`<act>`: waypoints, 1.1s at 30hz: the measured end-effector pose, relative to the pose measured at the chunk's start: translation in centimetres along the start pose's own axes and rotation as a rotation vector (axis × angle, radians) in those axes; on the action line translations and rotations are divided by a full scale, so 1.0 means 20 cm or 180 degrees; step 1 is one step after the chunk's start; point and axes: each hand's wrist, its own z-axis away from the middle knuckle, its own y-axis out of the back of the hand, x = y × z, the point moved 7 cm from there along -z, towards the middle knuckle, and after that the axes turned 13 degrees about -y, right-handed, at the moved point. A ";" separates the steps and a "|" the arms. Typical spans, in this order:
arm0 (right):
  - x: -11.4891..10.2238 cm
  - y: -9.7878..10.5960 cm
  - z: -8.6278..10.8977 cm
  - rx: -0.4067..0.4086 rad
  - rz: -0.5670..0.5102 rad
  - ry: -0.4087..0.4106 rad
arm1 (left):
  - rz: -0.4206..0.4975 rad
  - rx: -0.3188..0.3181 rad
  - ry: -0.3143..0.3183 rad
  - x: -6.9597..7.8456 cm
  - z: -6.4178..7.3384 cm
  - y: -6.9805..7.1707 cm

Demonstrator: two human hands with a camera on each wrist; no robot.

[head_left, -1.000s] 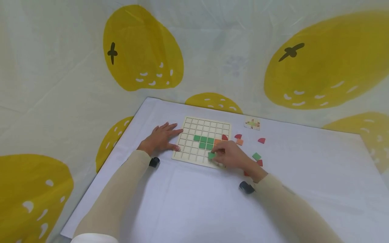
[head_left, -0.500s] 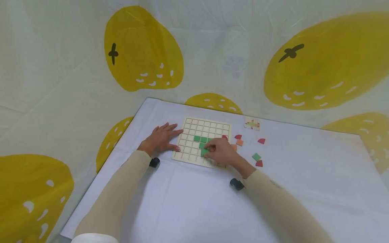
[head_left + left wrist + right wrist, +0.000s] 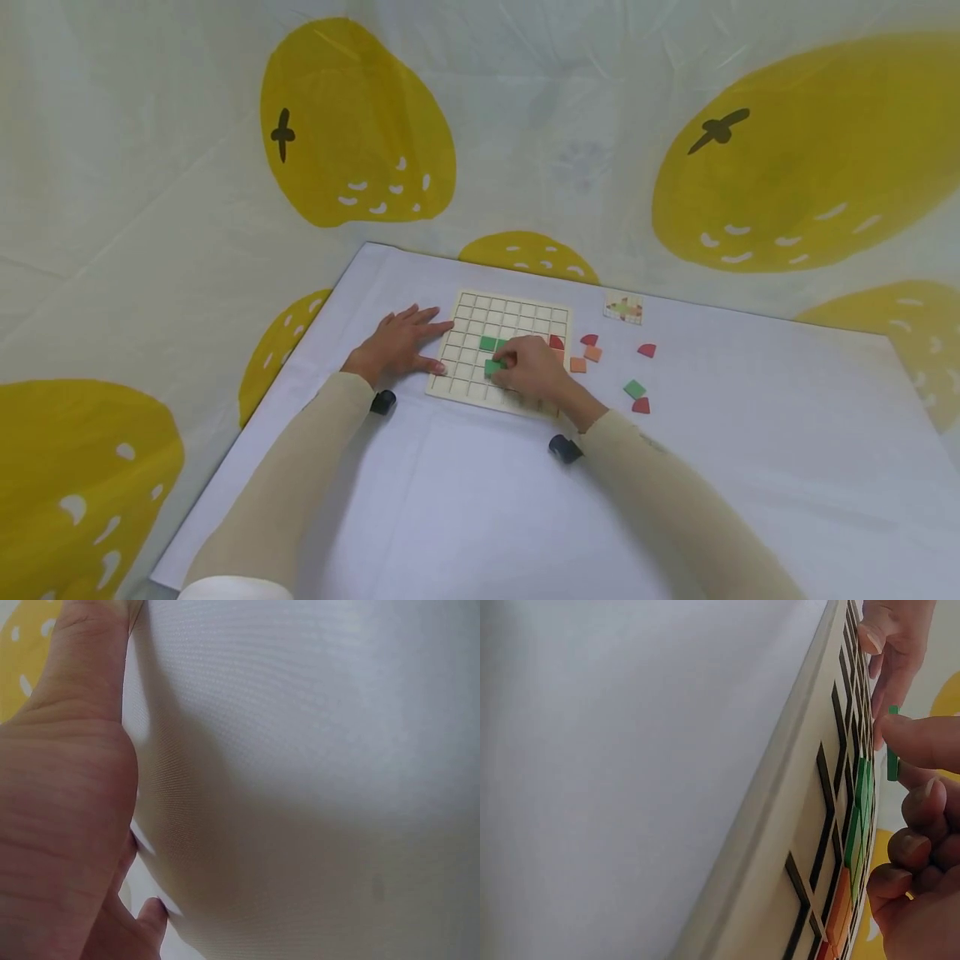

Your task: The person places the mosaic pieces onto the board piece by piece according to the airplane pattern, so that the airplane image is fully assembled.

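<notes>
My right hand (image 3: 534, 367) pinches a green square tile (image 3: 893, 744) between thumb and finger. In the right wrist view the tile stands on edge, raised off the gridded board (image 3: 480, 312). A row of green tiles (image 3: 487, 343) lies on the board, partly covered by that hand. A red quarter-circle piece (image 3: 556, 342) and an orange tile (image 3: 559, 355) sit on the board's right side. My left hand (image 3: 397, 343) lies with spread fingers at the board's left edge, its thumb and index fingertips on the rim. The left wrist view shows mostly its palm and thumb.
Right of the board lie loose red quarter-circles (image 3: 647, 350), orange squares (image 3: 592, 354) and a green square (image 3: 634, 388). A small pattern card (image 3: 623, 307) sits near the back edge of the white table (image 3: 465, 500). A fruit-print cloth (image 3: 525, 150) hangs behind.
My right hand has moved left across the board with the green tile, uncovering a loose orange square beside the board. The left hand has stayed in place.
</notes>
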 end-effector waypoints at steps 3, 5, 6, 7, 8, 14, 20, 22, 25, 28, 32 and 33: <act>-0.01 -0.01 -0.01 -0.0007 -0.0036 0.0024 | 0.0008 0.0027 -0.0011 0.00 0.00 0.00; -0.02 -0.01 -0.02 -0.0001 -0.0066 0.0058 | 0.0003 0.0038 -0.0016 0.00 0.00 0.00; -0.02 -0.01 -0.02 0.0011 -0.0085 0.0068 | 0.0005 0.0042 -0.0022 0.00 0.00 0.00; -0.02 -0.01 -0.02 0.0023 -0.0104 0.0075 | -0.0004 0.0036 -0.0020 0.00 0.00 0.00; -0.02 -0.01 -0.03 0.0037 -0.0116 0.0090 | -0.0014 0.0029 -0.0016 -0.01 0.00 0.00; -0.02 -0.03 -0.06 0.0153 -0.0113 0.0107 | -0.0037 0.0049 -0.0077 0.00 0.00 -0.01; -0.01 -0.04 -0.08 0.0177 -0.0178 0.0065 | -0.0048 0.0089 -0.0126 0.00 0.01 0.00; -0.01 -0.04 -0.09 0.0176 -0.0183 0.0013 | -0.0050 0.0077 -0.0122 0.00 0.01 0.00; -0.02 -0.05 -0.09 0.0197 -0.0155 -0.0032 | -0.0064 0.0073 -0.0120 0.00 0.01 -0.01; -0.03 -0.05 -0.10 0.0235 -0.0121 -0.0056 | -0.0074 0.0080 -0.0113 0.00 0.01 0.00; -0.02 -0.05 -0.11 0.0262 -0.0103 -0.0097 | -0.0062 0.0072 -0.0111 -0.01 0.00 -0.01; -0.02 -0.05 -0.11 0.0265 -0.0099 -0.0105 | -0.0054 0.0062 -0.0107 -0.01 0.00 -0.01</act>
